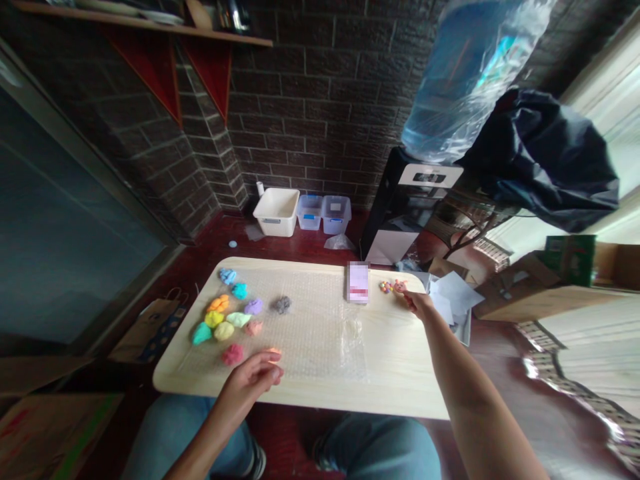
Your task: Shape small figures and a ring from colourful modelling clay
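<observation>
Several soft lumps of modelling clay in blue, teal, orange, purple, yellow, green, pink and red lie on the left of a pale wooden lap tray [300,393], and a grey lump [282,305] sits apart from them. Bubble wrap [310,333] covers the tray's middle. My left hand [255,377] is curled over the tray's front, next to a red clay lump [233,355] and a small orange bit [273,351] at its fingertips. At the far right, my right hand [417,303] touches a tiny cluster of pink and multicoloured clay pieces [393,287]. Close by stands a blurred pink-and-white box [358,282].
Beyond the tray are a white plastic bin [276,211], two translucent lidded boxes [323,213] and a water dispenser [413,207] with a large bottle. Loose paper sheets [450,300] lie at the tray's right corner. Brick walls stand behind, and a cardboard box [520,283] sits right.
</observation>
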`<state>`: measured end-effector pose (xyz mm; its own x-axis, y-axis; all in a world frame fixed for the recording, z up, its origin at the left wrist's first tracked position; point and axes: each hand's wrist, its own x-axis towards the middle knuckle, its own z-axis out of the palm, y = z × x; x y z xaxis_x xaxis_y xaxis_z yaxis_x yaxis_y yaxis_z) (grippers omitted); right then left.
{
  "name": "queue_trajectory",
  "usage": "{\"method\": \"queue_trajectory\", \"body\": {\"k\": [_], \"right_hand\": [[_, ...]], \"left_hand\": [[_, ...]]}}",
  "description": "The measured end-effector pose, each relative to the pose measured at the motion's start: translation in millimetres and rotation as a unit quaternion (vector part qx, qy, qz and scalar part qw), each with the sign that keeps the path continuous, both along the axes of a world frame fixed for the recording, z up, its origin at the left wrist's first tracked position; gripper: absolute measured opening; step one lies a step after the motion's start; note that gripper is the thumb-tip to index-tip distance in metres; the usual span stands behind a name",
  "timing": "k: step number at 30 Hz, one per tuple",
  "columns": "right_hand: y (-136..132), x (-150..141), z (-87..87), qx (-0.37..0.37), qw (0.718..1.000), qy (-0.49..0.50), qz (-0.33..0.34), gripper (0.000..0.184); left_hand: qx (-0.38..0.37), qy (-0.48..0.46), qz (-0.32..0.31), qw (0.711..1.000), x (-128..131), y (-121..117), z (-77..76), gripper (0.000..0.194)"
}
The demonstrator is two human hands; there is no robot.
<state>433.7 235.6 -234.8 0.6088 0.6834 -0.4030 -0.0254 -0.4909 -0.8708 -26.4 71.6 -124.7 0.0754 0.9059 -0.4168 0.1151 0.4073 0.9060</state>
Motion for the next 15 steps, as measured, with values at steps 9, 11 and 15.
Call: {"method": "queue_trajectory", "body": {"k": [9, 11, 15], "right_hand": [[-14.1, -0.1, -4.1, -0.010, 0.997, 0.062, 0.040, 0.034], [-20.4, -5.2, -2.4, 0.005, 0.997, 0.062, 0.045, 0.034], [-31.2, -15.3, 5.4, 0.029, 0.997, 0.056, 0.050, 0.034]], "left_hand": [[-0.036, -0.007, 0.005, 0.999, 4.9, -0.3, -5.8, 0.048], [-0.032, -0.013, 0.002, 0.999, 6.6, -1.6, -6.4, 0.046], [-0.023, -0.023, -0.008, 0.999, 10.7, -3.9, -2.5, 0.044]]}}
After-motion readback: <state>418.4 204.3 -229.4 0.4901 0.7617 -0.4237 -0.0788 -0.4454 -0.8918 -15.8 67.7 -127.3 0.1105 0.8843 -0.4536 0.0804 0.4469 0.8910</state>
